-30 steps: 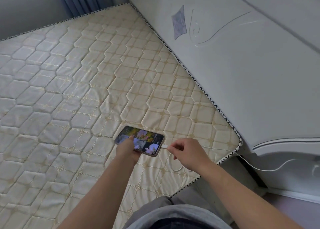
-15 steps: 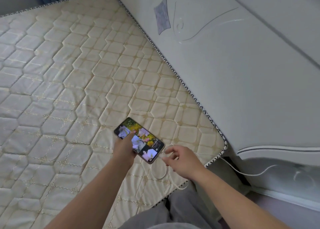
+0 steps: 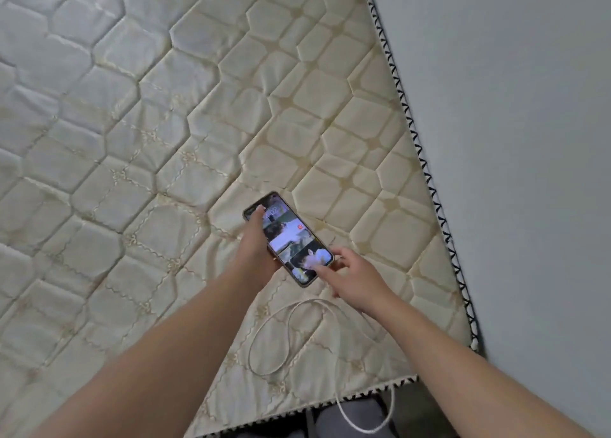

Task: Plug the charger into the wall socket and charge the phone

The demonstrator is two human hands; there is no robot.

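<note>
The phone (image 3: 291, 239) has its screen lit and lies slanted just above the mattress (image 3: 132, 140). My left hand (image 3: 256, 249) grips it along its left edge. My right hand (image 3: 353, 277) is at the phone's lower right corner with fingers spread; one finger touches the screen's lower part. The white charging cable (image 3: 284, 335) lies in loops on the mattress below the phone and drops over the bed's edge. Its end at the phone is hidden by my right hand. No wall socket or charger plug shows.
A white headboard (image 3: 512, 140) stands along the mattress's right side, past the black-and-white piping (image 3: 429, 179). The mattress's near edge (image 3: 297, 408) runs along the bottom, with grey trouser legs (image 3: 350, 417) below it.
The view has tipped down and closer. The phone has turned more upright in my left hand. My right hand let go of the cable end and now touches the screen's lower corner.
</note>
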